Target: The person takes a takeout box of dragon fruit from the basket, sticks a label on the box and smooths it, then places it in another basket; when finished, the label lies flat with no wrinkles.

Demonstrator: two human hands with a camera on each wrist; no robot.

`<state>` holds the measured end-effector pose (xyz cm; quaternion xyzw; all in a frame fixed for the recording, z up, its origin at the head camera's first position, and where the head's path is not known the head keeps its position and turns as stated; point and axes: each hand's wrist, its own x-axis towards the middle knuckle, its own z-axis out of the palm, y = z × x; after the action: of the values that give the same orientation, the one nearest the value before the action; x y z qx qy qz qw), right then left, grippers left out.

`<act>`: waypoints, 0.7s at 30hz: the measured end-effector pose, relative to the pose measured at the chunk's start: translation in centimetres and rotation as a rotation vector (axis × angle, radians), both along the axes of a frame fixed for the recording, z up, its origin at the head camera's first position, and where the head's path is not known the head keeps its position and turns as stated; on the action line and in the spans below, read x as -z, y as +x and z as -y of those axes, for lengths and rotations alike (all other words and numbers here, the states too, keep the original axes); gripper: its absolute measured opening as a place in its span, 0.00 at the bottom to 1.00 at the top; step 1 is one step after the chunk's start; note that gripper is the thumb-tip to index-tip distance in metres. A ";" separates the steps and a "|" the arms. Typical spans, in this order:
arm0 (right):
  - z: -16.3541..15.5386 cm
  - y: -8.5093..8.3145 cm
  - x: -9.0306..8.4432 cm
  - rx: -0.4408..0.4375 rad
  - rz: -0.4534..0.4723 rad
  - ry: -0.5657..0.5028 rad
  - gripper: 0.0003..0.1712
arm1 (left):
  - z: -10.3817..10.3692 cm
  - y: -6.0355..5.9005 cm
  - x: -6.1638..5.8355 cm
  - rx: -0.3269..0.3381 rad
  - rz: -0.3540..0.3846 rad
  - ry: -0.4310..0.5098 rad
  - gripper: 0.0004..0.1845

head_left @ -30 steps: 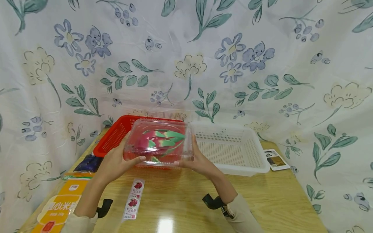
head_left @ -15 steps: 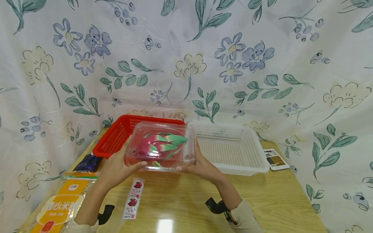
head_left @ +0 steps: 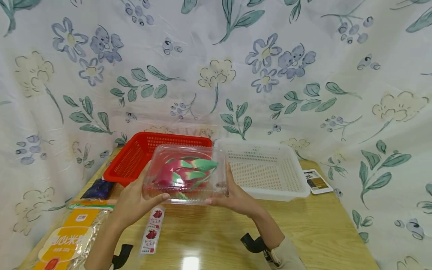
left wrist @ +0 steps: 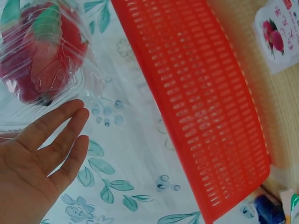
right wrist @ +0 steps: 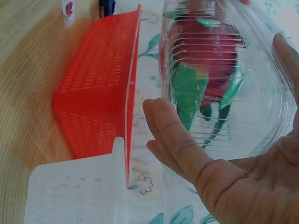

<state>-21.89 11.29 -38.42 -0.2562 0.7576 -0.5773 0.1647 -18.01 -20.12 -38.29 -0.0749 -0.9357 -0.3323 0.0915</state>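
Observation:
A clear plastic clamshell box (head_left: 219,185) is held up by both hands, in front of the baskets in the head view. Inside it lies a dragon fruit (head_left: 183,172), magenta with green scales. My left hand (head_left: 136,202) grips the box's left end, its thumb along the near edge. The right hand (head_left: 236,195) holds the opposite end, thumb at the front. In the left wrist view, the fingers (left wrist: 67,144) extend beside the box; the right wrist view has fingers (right wrist: 180,140) alongside its ridged wall.
A red perforated basket (head_left: 125,165) stands behind the box, beside a white one (head_left: 298,172). Two dragon-fruit stickers on a strip (head_left: 152,230) lie on the wooden table (head_left: 202,232). To the left are an orange noodle packet (head_left: 64,240) and a dark blue packet (head_left: 98,188).
Both hands have lowered the box slightly and tilted it so more of its top faces the head camera. The head view has shifted a little; baskets and stickers stay in place.

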 end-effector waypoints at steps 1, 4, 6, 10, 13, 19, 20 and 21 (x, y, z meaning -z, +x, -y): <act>0.0 0.1 0.0 -0.001 0.008 -0.003 0.71 | 0.0 0.1 0.0 -0.005 -0.002 0.001 0.57; -0.1 0.4 0.0 -0.006 0.036 -0.019 0.71 | -0.2 0.3 0.0 -0.013 -0.010 -0.006 0.57; -0.2 0.5 0.0 -0.009 0.049 -0.024 0.71 | -0.3 0.5 0.1 -0.018 -0.012 -0.016 0.57; -0.5 0.8 0.1 -0.023 0.043 -0.039 0.71 | -0.5 0.8 0.2 -0.020 -0.005 -0.017 0.58; -0.7 0.9 0.2 -0.029 0.039 -0.044 0.71 | -0.7 1.0 0.3 -0.020 -0.012 -0.010 0.58; -1.0 1.2 0.4 -0.018 0.065 -0.033 0.71 | -1.1 1.4 0.4 -0.034 -0.033 -0.018 0.58; -1.1 1.3 0.5 -0.014 0.069 -0.032 0.71 | -1.2 1.4 0.4 -0.039 -0.031 -0.021 0.58; -1.1 1.4 0.5 -0.012 0.073 -0.033 0.71 | -1.3 1.5 0.4 -0.043 -0.031 -0.023 0.58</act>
<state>-20.51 12.40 -38.94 -0.2423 0.7399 -0.5976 0.1914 -16.48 -18.86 -38.73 -0.0607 -0.9394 -0.3184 0.1120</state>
